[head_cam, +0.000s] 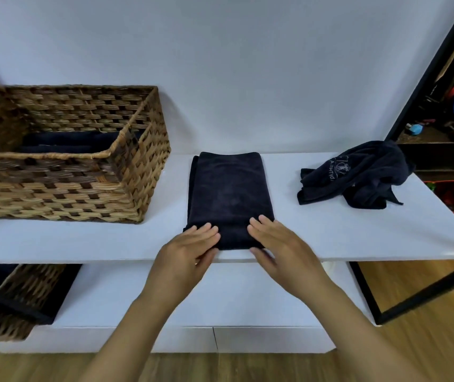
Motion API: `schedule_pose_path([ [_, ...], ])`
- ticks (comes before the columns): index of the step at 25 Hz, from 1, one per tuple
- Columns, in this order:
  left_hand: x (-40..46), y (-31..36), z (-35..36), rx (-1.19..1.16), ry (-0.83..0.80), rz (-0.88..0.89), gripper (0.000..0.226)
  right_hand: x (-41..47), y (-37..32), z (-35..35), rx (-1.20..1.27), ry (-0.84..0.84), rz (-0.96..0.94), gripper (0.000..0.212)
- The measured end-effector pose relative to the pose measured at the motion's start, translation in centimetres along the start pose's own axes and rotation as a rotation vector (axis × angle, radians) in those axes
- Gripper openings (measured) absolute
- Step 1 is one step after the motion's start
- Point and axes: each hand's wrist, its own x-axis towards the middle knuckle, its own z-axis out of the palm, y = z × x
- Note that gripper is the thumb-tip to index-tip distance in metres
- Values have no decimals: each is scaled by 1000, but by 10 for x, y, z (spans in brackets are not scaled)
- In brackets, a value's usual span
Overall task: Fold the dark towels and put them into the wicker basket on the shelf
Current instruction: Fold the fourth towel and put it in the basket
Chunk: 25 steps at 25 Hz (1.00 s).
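A folded dark towel [228, 194] lies lengthwise in the middle of the white shelf [317, 232]. My left hand [190, 255] and my right hand [278, 244] hold its near end side by side, fingers flat on top and thumbs tucked at the edge underneath. The wicker basket [63, 183] stands on the shelf to the left, with dark folded towels [74, 142] inside it. A crumpled dark towel [358, 177] with a pale printed logo lies at the shelf's right end.
A lower white shelf [192, 299] holds a second wicker basket [13, 304] with dark cloth draped over it at the left. A black metal frame [424, 293] borders the right side. The white wall rises right behind the shelf.
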Motion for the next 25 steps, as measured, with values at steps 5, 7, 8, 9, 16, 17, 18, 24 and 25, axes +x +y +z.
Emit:
schedule_pose_path([
  [5, 1, -22, -11, -34, -134, 58, 38, 0, 16, -20, 37, -28, 133, 46],
  [7, 6, -22, -10, -17, -99, 40, 39, 4, 18, -19, 19, -29, 121, 43],
  [8, 7, -21, -9, 16, -78, 46, 39, 6, 17, -18, 15, -27, 114, 40],
  [9, 9, -19, -9, 59, -59, 57, 38, 7, 16, -17, 10, -33, 112, 37],
  [16, 14, 3, -14, 63, -41, -187, 22, 17, 11, -24, 24, -160, 249, 23],
  [17, 15, 6, -19, 17, -49, -231, 19, 18, 11, -26, 45, -185, 284, 23],
  [18, 18, 8, -22, -2, -76, -287, 19, 20, 11, -29, 62, -216, 323, 25],
  [24, 45, 14, -22, 321, -234, -521, 32, 55, 1, -34, -40, -357, 542, 52],
  [25, 48, 15, -21, 366, -201, -524, 26, 59, 1, -34, -69, -376, 577, 49],
])
